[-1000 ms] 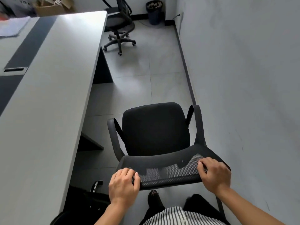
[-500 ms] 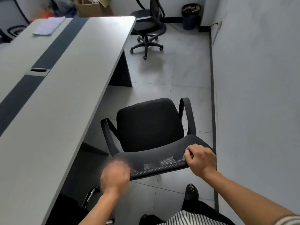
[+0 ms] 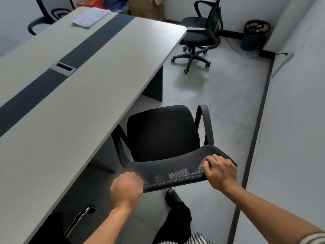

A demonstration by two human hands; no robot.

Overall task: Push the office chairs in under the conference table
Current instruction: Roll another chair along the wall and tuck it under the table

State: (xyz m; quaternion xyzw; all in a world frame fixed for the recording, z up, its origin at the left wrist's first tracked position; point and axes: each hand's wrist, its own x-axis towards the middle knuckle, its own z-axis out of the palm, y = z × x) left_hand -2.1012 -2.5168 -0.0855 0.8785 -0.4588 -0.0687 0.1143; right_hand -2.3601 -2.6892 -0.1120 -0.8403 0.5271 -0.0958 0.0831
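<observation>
A black office chair (image 3: 162, 132) with a mesh backrest and two armrests stands beside the long grey conference table (image 3: 73, 95), its left armrest just under the table's edge. My left hand (image 3: 126, 188) grips the left end of the backrest top and is blurred. My right hand (image 3: 219, 171) grips the right end of the same backrest. A second black swivel chair (image 3: 198, 36) stands away from the table at its far corner.
A grey wall (image 3: 290, 138) runs close along the right. A dark waste bin (image 3: 254, 35) sits in the far corner. Another chair's chrome frame (image 3: 79, 219) shows under the table at lower left. Papers (image 3: 90, 17) lie on the table's far end; cardboard boxes (image 3: 146, 6) beyond.
The chair has swung left toward the table, its left armrest now at the table's edge. Both hands stayed on the backrest, and my view has turned to show more of the room's far end.
</observation>
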